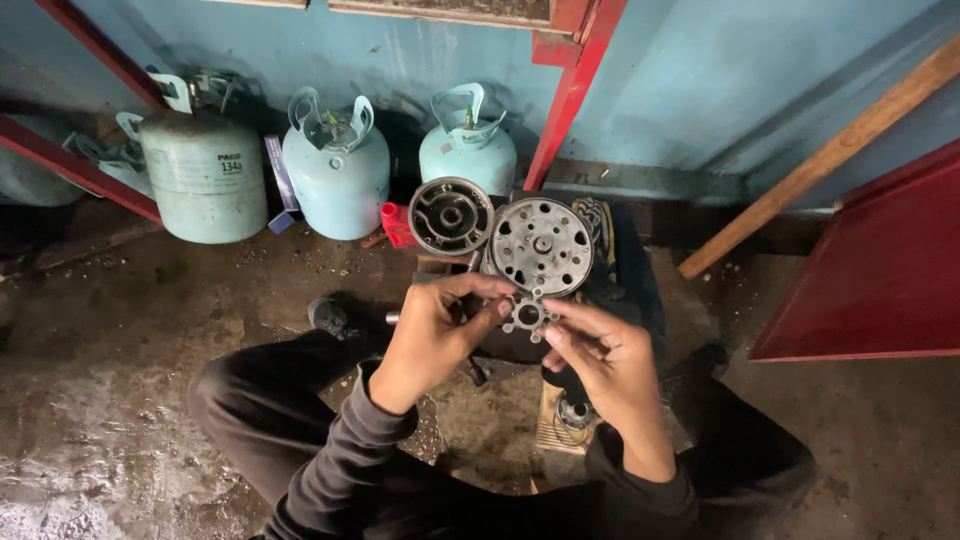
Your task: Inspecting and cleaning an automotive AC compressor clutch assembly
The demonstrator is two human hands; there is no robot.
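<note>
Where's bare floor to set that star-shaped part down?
Bare concrete lies left of the left knee, below the pale green cylinders. More lies right, between the right leg and red panel. Crowded ahead: both hands pinch the star-shaped part beside two round plates.

The bare concrete floor (130, 330) lies open to the left of the raised left hand (435, 335). Ahead, two round grey metal plates (500, 235) stand just beyond the fingertips. Behind them, three pale green gas cylinders (335, 175) line the blue wall (700, 70). A slanted red steel post (570, 95) rises between. To the right, a red panel (880, 270) and a leaning wooden batten (820, 160) close that side.
</note>
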